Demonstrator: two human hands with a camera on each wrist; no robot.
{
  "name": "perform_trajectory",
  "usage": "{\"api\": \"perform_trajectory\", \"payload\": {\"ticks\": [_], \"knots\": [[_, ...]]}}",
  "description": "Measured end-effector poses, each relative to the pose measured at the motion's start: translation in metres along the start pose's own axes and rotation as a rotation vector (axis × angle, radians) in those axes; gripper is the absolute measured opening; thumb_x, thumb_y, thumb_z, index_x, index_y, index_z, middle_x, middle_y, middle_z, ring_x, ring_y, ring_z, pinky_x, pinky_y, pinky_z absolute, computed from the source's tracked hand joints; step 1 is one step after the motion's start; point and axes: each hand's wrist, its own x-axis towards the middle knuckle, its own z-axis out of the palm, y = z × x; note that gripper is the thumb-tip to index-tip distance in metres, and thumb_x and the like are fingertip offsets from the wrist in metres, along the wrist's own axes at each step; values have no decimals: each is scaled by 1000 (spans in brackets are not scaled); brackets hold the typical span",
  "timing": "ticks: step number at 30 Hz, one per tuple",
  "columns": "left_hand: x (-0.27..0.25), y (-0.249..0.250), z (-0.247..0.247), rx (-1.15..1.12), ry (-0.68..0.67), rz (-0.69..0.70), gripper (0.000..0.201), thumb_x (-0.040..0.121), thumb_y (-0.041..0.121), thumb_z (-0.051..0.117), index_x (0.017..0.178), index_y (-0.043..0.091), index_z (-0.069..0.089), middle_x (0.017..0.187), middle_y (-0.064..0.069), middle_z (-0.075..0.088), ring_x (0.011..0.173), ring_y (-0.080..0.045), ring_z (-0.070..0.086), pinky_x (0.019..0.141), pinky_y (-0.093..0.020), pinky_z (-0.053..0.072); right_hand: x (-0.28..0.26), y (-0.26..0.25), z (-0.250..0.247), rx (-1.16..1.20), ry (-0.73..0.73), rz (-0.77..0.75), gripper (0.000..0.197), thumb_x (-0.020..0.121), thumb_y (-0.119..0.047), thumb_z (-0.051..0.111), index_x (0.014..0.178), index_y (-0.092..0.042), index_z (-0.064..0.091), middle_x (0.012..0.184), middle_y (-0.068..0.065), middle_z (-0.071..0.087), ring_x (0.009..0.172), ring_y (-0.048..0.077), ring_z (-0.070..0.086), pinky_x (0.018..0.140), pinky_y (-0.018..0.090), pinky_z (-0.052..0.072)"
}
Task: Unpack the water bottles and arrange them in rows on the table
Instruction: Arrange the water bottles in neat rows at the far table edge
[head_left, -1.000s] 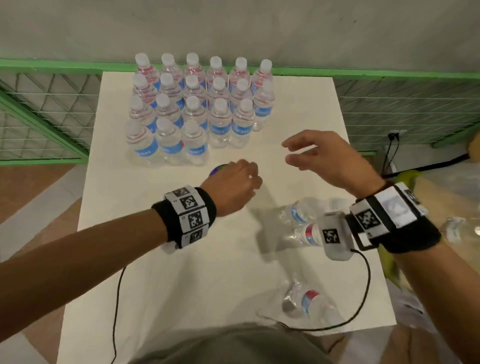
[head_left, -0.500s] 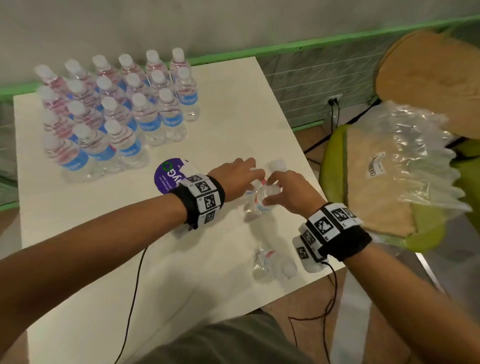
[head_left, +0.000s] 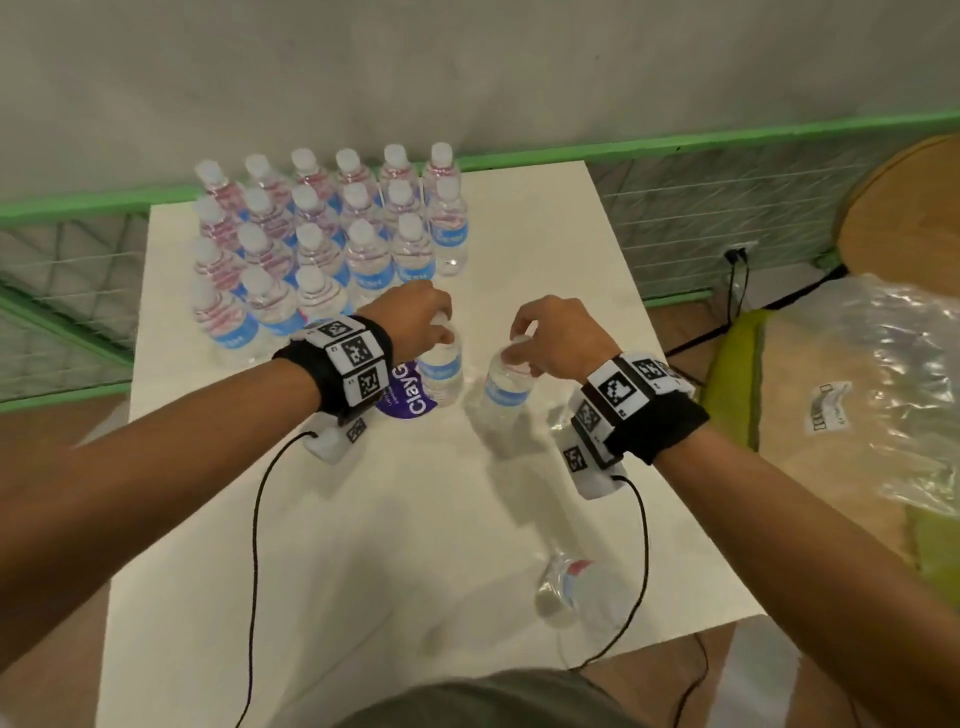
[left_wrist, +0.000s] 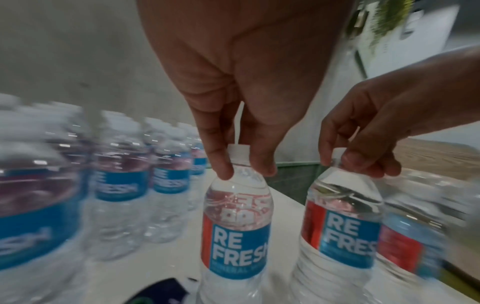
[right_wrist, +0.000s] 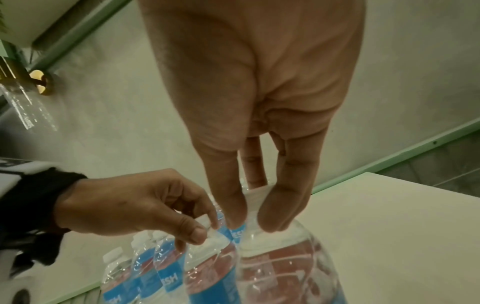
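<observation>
From the head view, my left hand (head_left: 415, 319) pinches the neck of an upright bottle (head_left: 441, 371) standing on the white table (head_left: 363, 519), and my right hand (head_left: 553, 335) pinches the cap end of a second bottle (head_left: 506, 387) just beside it, toward 3 o'clock. The block of standing bottles (head_left: 322, 244) sits at 11 o'clock from my hands, in 4 rows, near the table's far edge. Under my left wrist lies a purple round sticker (head_left: 408, 397). At 5 o'clock, near the table's front edge, 1 more bottle (head_left: 576, 587) lies on its side. Off the table at 3 o'clock, crumpled clear plastic wrap (head_left: 883, 384) rests on a green seat. From the left wrist view, my left hand (left_wrist: 241, 98) has thumb and fingers closed around the neck just under the white cap of the blue-labelled bottle (left_wrist: 237, 230); the right hand (left_wrist: 376, 131) grips the top of its neighbour (left_wrist: 340, 230) at 3 o'clock; the rows (left_wrist: 122, 181) blur at 9 o'clock. From the right wrist view, my right hand (right_wrist: 257, 102) presses fingertips (right_wrist: 275, 216) around the shoulder of its bottle (right_wrist: 285, 273), the left hand (right_wrist: 135, 203) at 9 o'clock.
</observation>
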Motion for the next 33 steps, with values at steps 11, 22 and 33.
{"api": "perform_trajectory", "payload": {"ticks": [11, 22, 33], "knots": [[24, -60, -30, -85, 104, -192, 36, 88, 27, 60, 117, 5, 58, 123, -18, 55, 111, -33, 52, 87, -37, 41, 112, -55, -5, -119, 45, -36, 34, 82, -25, 69, 103, 1, 63, 104, 19, 68, 97, 32, 66, 88, 41, 54], [25, -64, -29, -54, 59, -116, 32, 87, 25, 61, 115, 11, 59, 117, -15, 54, 109, -30, 50, 89, -36, 40, 140, -50, -10, -175, 25, -128, 28, 77, -17, 74, 102, -13, 62, 114, 13, 61, 91, 28, 63, 80, 32, 52], [24, -73, -35, -63, 101, -158, 37, 87, 24, 62, 119, 7, 56, 123, -17, 51, 113, -32, 49, 91, -35, 38, 151, -56, -18, -187, 58, -221, 33, 80, -12, 69, 113, -9, 65, 121, 10, 61, 109, 25, 57, 83, 24, 41]]}}
